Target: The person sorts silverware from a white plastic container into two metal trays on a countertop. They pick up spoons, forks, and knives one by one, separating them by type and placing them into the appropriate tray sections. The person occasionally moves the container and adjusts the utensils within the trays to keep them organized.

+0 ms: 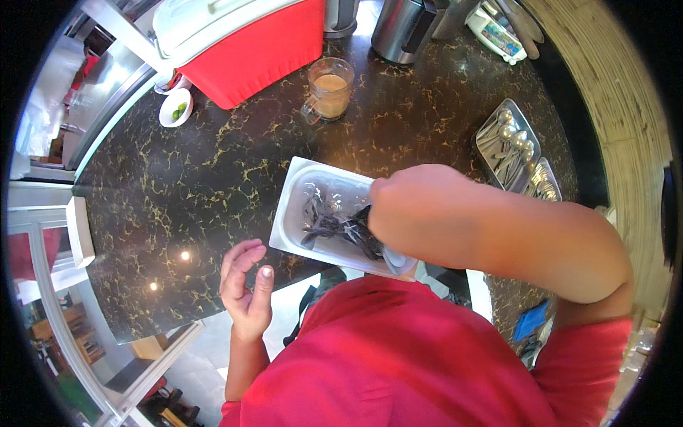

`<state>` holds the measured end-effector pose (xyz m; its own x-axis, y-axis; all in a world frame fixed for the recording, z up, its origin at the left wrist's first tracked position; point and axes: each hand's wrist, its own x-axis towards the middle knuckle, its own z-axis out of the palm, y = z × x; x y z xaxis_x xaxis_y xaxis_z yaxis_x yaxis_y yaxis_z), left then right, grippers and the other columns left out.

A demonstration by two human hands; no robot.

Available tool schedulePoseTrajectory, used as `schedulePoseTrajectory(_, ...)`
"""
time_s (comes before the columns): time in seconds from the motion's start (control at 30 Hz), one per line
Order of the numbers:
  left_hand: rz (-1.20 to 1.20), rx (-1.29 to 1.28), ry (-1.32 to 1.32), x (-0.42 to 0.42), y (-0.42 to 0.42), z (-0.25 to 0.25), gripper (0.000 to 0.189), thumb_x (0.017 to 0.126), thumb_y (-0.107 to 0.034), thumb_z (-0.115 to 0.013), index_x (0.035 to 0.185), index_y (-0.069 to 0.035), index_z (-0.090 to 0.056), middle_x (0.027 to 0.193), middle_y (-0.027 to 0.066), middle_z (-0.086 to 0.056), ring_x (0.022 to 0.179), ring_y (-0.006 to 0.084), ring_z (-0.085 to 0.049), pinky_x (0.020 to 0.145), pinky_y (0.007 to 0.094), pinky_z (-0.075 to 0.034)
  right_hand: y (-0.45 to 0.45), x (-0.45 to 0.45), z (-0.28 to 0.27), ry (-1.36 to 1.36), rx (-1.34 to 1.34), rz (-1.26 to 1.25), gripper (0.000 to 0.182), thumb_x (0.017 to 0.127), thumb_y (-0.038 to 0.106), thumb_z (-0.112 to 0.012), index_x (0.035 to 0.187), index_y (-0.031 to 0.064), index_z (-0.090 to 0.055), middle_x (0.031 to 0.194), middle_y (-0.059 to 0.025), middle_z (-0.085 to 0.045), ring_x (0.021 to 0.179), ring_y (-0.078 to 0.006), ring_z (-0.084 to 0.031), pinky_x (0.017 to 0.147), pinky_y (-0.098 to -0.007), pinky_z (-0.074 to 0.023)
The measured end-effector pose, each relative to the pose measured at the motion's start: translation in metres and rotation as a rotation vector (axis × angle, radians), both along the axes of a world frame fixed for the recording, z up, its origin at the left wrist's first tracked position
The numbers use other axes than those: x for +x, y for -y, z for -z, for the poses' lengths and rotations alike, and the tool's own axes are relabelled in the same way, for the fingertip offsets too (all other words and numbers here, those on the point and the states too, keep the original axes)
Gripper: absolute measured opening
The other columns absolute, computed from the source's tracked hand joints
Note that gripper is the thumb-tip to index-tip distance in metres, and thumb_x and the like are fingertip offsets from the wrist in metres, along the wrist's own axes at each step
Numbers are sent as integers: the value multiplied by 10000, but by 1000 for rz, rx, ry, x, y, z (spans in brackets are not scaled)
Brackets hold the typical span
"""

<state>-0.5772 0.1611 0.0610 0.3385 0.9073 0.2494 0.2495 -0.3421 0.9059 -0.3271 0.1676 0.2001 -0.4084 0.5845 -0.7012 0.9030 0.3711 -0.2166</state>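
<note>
A rectangular metal food pan [288, 213] sits at the counter's near edge, close to my torso. Inside it lie dark utensils or cutlery [328, 227], blurred and hard to make out, partly under my arm. My right hand [421, 208] is over the pan's right end with the fingers curled down and hidden; whether it holds something does not show. A pale, rounded piece [395, 260] shows below that hand. My left hand [248, 288] is raised left of the pan, palm up, fingers apart and slightly bent, with nothing in it.
Behind the pan stand a glass mug of milky drink [330, 96], a red cooler [256, 53] and a steel kettle [403, 32]. Two metal trays of cutlery [507, 144] lie at the right. A white bowl with green limes [176, 108] is at the back left.
</note>
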Motion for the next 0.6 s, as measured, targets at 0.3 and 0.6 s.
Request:
schedulePoseTrajectory(0.3,569,306,-398,79,-18,-63,603,669,-272,-686,1164,-14,-457,1115,168,-502,1002,327,-498,859,389,-381,51,31,4,-127,143,239,142,708,43,-498,779,-41,-587,816,-200,-565,719,-337,-598,631,-402,-490)
schedulePoseTrajectory(0.6,656,148,-602,121,18,-49,696,664,-368,-690,1162,4,-377,1066,205,-506,970,363,-502,814,408,-407,38,35,-2,-131,154,390,144,643,16,-528,734,-54,-614,757,-246,-590,760,-349,-597,661,-386,-486)
